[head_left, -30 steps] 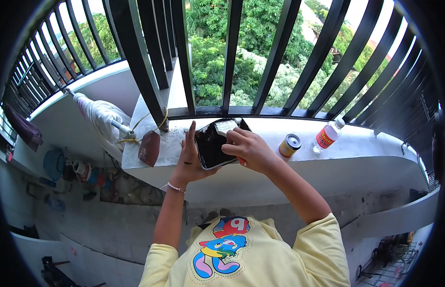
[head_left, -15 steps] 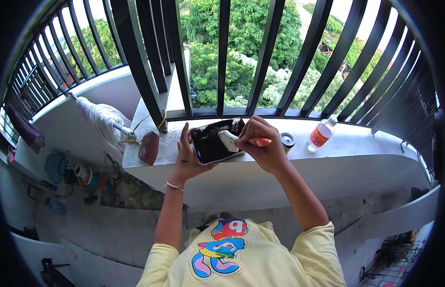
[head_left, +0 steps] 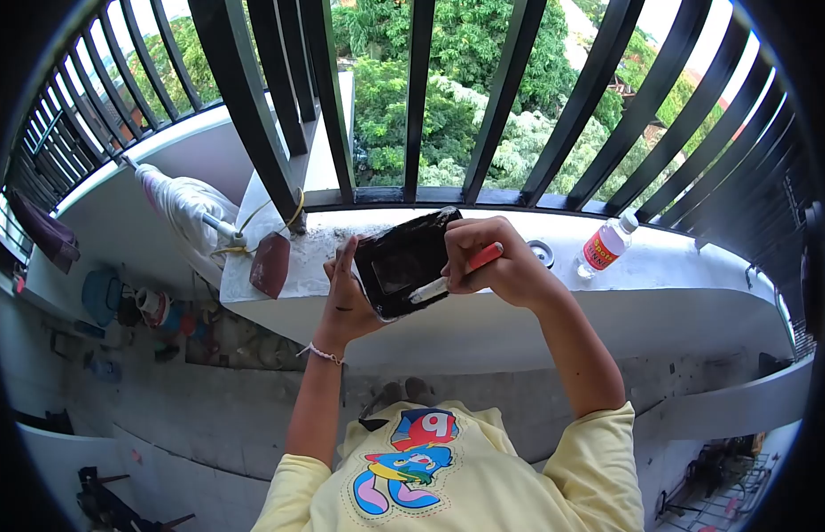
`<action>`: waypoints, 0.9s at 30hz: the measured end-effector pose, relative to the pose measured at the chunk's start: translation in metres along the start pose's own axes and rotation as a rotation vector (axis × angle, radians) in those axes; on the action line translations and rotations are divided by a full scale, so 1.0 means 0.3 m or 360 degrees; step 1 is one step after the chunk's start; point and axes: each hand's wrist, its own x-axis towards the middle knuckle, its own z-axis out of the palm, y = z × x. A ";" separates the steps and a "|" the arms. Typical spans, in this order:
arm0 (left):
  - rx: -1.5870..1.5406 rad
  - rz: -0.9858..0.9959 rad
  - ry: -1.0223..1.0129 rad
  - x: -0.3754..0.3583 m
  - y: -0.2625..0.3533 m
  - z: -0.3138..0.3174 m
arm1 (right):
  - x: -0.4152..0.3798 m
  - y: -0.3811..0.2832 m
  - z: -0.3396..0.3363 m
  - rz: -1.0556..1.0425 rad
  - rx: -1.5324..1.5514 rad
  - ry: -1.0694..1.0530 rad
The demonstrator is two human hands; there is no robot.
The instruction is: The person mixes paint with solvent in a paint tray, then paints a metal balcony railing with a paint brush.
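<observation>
My left hand (head_left: 348, 297) grips the left and lower edge of a black rectangular tray (head_left: 403, 253), which is tilted above the white ledge. In my right hand (head_left: 492, 262) is a brush (head_left: 430, 290) with a red handle, its white, dark-smudged head against the tray's lower right part. A paler rectangle shows inside the tray. Just right of my right hand, a can (head_left: 542, 254) stands partly hidden behind it. Further right is a clear bottle (head_left: 605, 246) with a red and yellow label.
Black railing bars (head_left: 416, 106) rise behind the white ledge (head_left: 669, 262). A dark red pointed piece (head_left: 270, 265) rests at the ledge's left corner, beside a white mop (head_left: 186, 213). Buckets (head_left: 102, 297) and other items stand on the floor at the left.
The tray has been tilted up more, and the brush has moved down to its lower right part. My right hand has turned, with the red handle now pointing up and right.
</observation>
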 end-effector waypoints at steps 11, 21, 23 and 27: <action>-0.0058 0.0037 0.0153 0.012 0.039 0.012 | 0.144 -0.055 -0.012 0.0613 0.0067 -0.0260; -0.0156 -0.0196 0.0032 0.001 -0.010 -0.009 | 0.152 -0.034 -0.018 0.0179 0.0086 0.0192; -0.0183 -0.0266 0.0003 0.000 -0.020 -0.018 | 0.116 -0.021 -0.031 -0.0024 -0.0004 0.0193; -0.0207 -0.0343 -0.0108 0.026 -0.020 -0.045 | 0.038 0.019 -0.019 -0.0456 -0.0266 0.0464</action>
